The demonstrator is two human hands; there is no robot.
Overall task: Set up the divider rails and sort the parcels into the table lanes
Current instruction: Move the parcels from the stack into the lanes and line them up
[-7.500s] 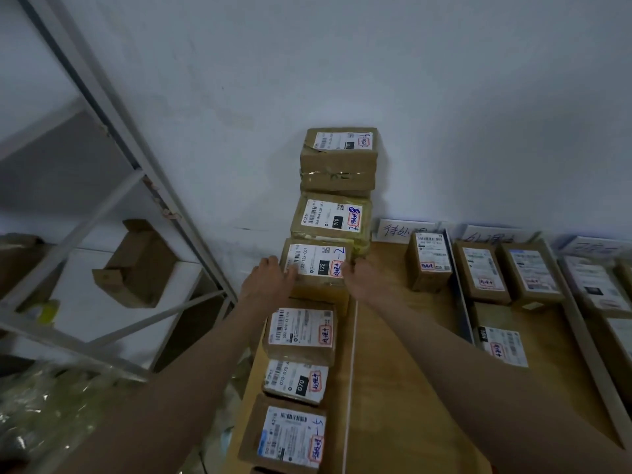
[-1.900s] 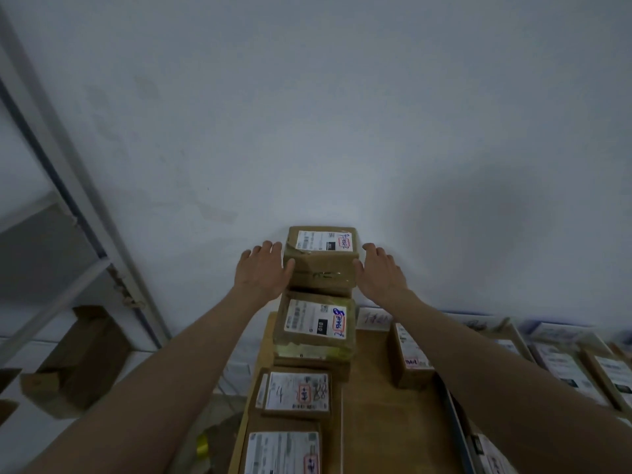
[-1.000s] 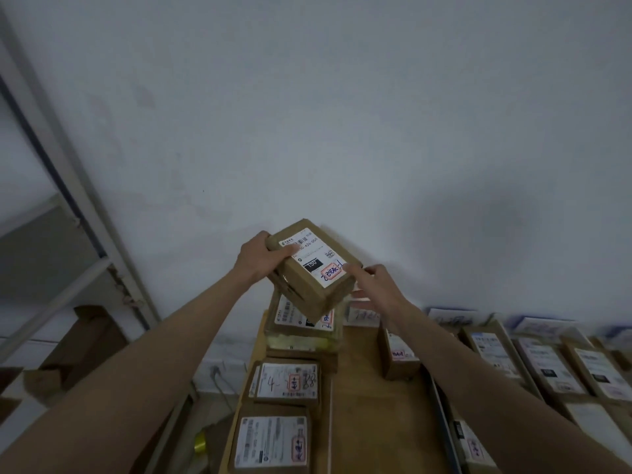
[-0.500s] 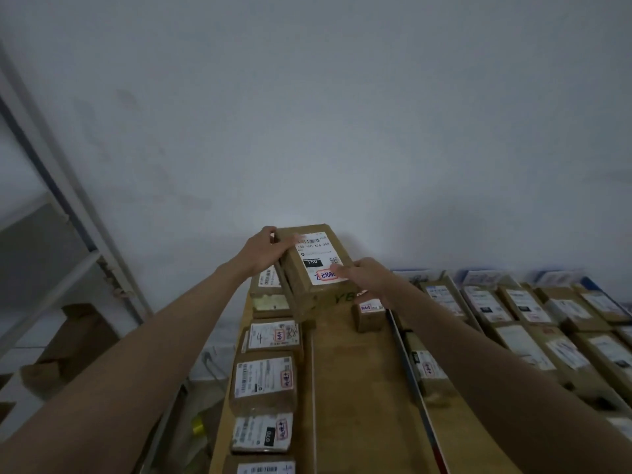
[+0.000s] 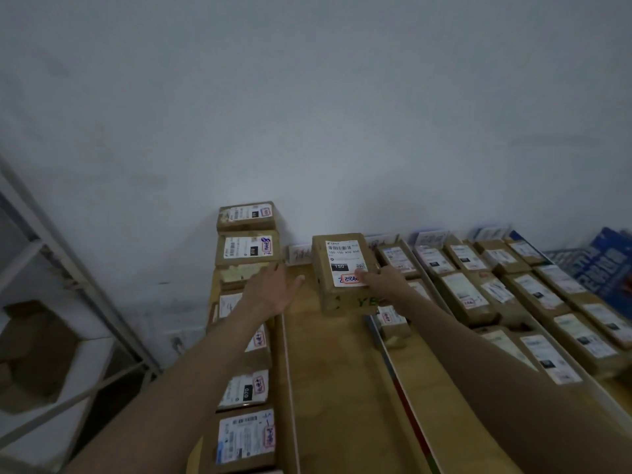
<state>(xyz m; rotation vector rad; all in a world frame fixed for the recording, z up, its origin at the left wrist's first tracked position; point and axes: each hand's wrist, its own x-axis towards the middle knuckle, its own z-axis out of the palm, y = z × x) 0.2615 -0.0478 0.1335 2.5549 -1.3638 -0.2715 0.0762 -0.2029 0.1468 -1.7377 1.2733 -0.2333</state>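
Observation:
A brown parcel [image 5: 343, 268] with a white label stands at the far end of the second lane on the wooden table [image 5: 342, 388]. My right hand [image 5: 384, 280] rests on the parcel's near right top edge, fingers touching the label. My left hand [image 5: 273, 289] hovers open just left of the parcel, apart from it. A white divider rail [image 5: 285, 357] bounds this lane on the left and a grey and red rail [image 5: 393, 367] on the right. The left lane holds several labelled parcels [image 5: 244, 388], with two stacked ones [image 5: 248, 248] against the wall.
Lanes to the right hold several more labelled parcels [image 5: 478, 295]. Paper lane tags [image 5: 297, 254] lean on the white wall. A blue carton [image 5: 605, 265] lies far right. A metal shelf frame [image 5: 68, 268] with a cardboard box [image 5: 34, 354] stands left of the table.
Both hands lifted the top parcel off the left-lane stack, carried it right and set it down in the second lane. My left hand has let go of it.

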